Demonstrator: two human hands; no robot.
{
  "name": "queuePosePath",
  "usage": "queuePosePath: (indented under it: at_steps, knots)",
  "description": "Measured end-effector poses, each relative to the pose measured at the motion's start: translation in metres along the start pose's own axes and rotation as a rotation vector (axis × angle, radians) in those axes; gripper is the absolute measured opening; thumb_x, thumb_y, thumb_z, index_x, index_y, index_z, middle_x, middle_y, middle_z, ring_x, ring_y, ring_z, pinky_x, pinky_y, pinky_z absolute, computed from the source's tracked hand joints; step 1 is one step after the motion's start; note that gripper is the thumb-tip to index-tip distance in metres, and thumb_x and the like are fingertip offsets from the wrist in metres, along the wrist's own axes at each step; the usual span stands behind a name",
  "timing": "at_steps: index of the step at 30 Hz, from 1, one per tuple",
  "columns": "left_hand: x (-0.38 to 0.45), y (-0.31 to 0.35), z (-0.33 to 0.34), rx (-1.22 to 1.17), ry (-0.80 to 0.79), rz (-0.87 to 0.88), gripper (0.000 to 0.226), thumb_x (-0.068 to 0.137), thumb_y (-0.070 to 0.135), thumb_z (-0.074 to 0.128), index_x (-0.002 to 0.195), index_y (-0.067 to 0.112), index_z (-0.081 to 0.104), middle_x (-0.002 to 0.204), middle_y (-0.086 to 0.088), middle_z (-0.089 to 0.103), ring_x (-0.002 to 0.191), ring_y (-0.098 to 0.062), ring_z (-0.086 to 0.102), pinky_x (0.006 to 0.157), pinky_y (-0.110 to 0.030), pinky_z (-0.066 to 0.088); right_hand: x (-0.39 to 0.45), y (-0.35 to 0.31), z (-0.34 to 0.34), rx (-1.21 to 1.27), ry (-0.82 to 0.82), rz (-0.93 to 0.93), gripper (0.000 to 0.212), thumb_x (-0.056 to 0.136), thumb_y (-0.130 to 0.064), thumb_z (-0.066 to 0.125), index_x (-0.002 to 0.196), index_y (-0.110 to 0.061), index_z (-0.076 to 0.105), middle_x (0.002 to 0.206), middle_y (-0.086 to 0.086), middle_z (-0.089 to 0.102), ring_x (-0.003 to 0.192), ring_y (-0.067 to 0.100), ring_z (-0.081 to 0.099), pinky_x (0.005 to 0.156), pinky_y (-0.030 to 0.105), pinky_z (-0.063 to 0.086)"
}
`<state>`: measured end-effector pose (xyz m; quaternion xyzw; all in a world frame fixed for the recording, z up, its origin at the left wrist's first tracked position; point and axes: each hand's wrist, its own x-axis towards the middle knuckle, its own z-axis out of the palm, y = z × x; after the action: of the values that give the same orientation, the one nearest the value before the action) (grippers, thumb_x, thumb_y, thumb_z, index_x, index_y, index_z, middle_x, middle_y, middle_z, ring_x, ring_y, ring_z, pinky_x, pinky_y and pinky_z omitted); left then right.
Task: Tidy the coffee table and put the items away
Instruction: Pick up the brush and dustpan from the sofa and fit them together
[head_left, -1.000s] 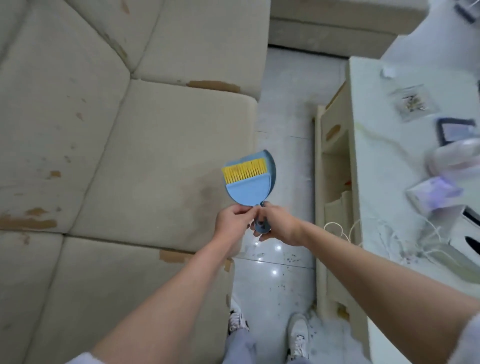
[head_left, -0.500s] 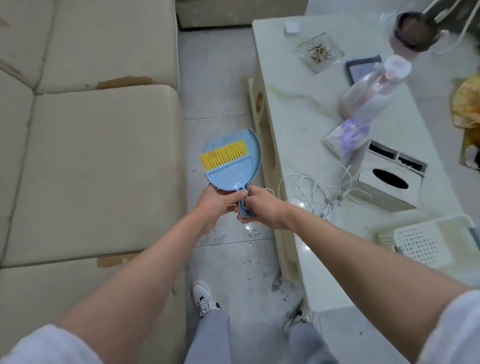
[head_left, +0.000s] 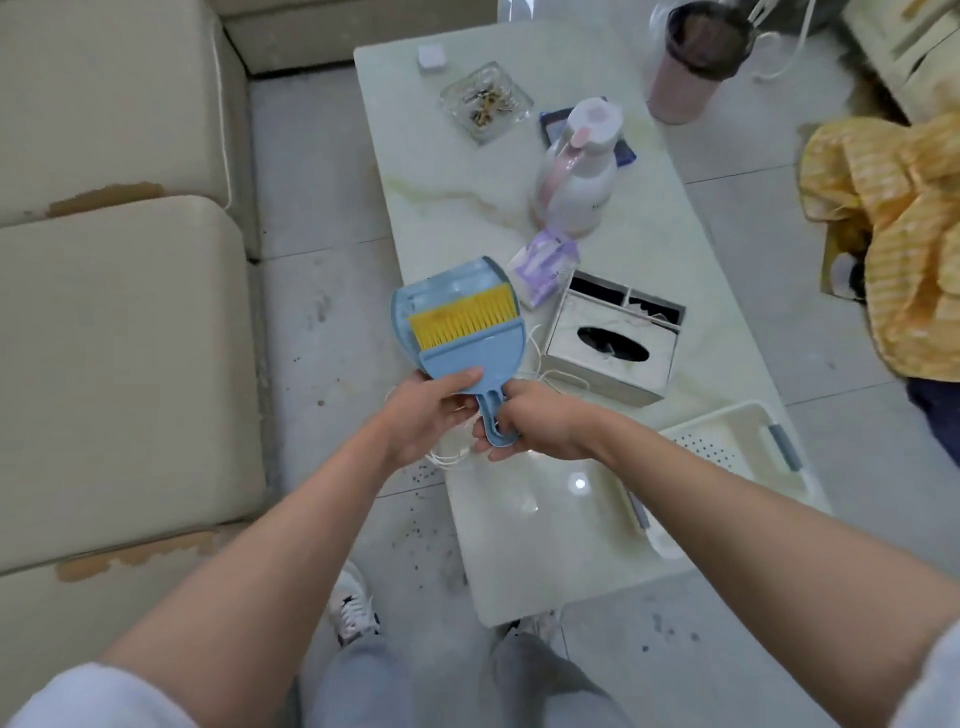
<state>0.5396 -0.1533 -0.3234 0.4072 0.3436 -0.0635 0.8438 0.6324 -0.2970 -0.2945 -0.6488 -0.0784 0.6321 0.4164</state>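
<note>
I hold a small blue dustpan with a yellow-bristled brush clipped into it (head_left: 457, 332) over the left edge of the pale marble coffee table (head_left: 452, 171). My left hand (head_left: 431, 415) grips the lower body of the pan, thumb on top. My right hand (head_left: 530, 421) is closed around the blue handle. On the table lie a white tissue box (head_left: 613, 353), a purple tissue pack (head_left: 543, 265), a white-and-pink pump bottle (head_left: 576, 171), a glass ashtray (head_left: 485, 101), a dark tablet (head_left: 626, 150), a small white square (head_left: 431, 57) and a tangled white cable (head_left: 550, 374).
A beige sofa (head_left: 114, 312) runs along the left, with a narrow tiled floor strip (head_left: 322, 291) speckled with dark crumbs between it and the table. A white perforated basket (head_left: 737, 457) sits at the table's near right. A pink tumbler (head_left: 685, 67) and yellow cloth (head_left: 893, 208) lie beyond.
My view swung from the sofa to the coffee table. The dustpan set, held in both hands throughout, moved right from over the floor to the table's left edge.
</note>
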Motion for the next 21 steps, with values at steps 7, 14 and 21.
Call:
queuePosePath:
  at_steps: [7,14,21]
  knots:
    - [0.01,-0.009,0.013,-0.033,0.063,-0.055,0.046,0.089,0.006,0.068,0.133,0.004,0.057,0.128,-0.015,0.067,0.117,-0.032,0.065,0.101,-0.041,0.052,-0.002,0.009,-0.031,-0.048,-0.01,-0.031,0.035,0.089,0.012,0.051,0.12,-0.001,0.062,0.119,0.02,0.067,0.112,0.03,0.065,0.1,0.042,0.052]
    - [0.022,-0.018,0.02,-0.041,0.03,-0.129,0.039,0.085,0.003,0.07,0.123,0.007,0.063,0.118,-0.011,0.072,0.103,-0.024,0.071,0.085,-0.032,0.059,-0.004,0.031,-0.056,0.04,0.021,0.077,0.04,0.088,0.007,0.066,0.126,0.0,0.057,0.108,0.022,0.065,0.097,0.029,0.067,0.096,0.041,0.055]
    - [0.042,-0.026,0.03,0.048,0.204,-0.089,0.025,0.087,0.02,0.075,0.11,0.02,0.067,0.1,-0.001,0.077,0.084,-0.015,0.074,0.064,-0.022,0.057,-0.002,0.042,-0.068,0.094,0.016,0.068,0.035,0.087,-0.002,0.071,0.121,-0.003,0.061,0.109,0.022,0.071,0.094,0.026,0.072,0.082,0.032,0.06]
